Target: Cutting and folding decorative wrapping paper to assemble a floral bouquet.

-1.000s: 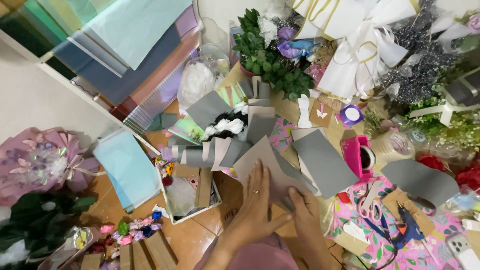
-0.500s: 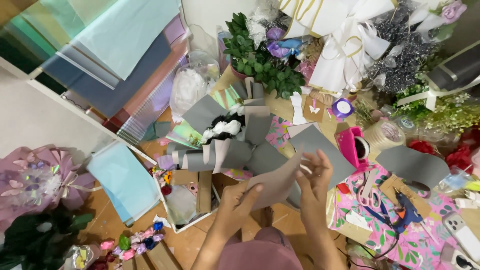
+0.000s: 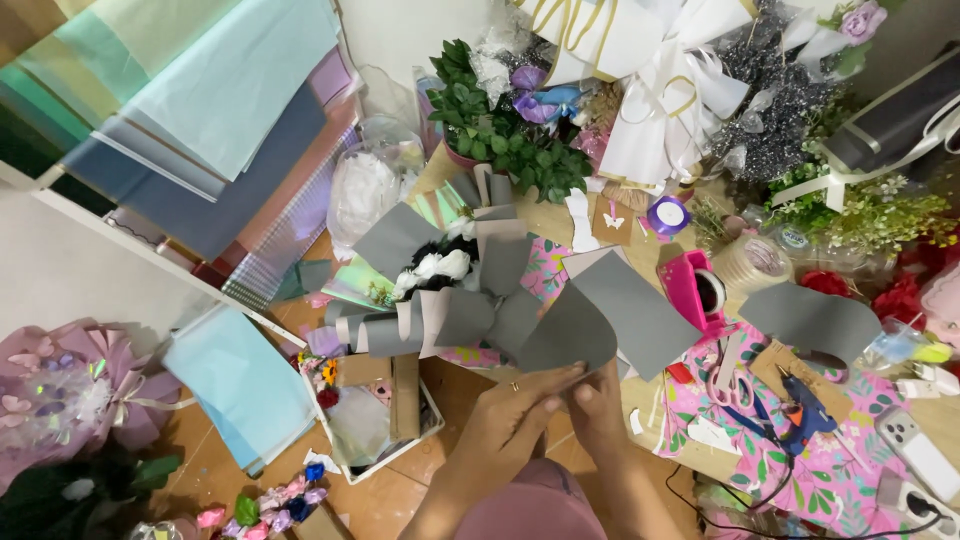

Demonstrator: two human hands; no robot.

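Both hands, left (image 3: 515, 420) and right (image 3: 598, 410), pinch the folded grey sheet (image 3: 600, 325); a loose pinch could let the fold spring open toward the bouquet (image 3: 445, 285) at ten o'clock.

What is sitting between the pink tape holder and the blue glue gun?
In the head view, pink-handled scissors lie on the flowered cloth between the pink tape holder and the blue glue gun.

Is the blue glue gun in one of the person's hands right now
No, the blue glue gun lies on the floral cloth while both hands pinch grey paper.
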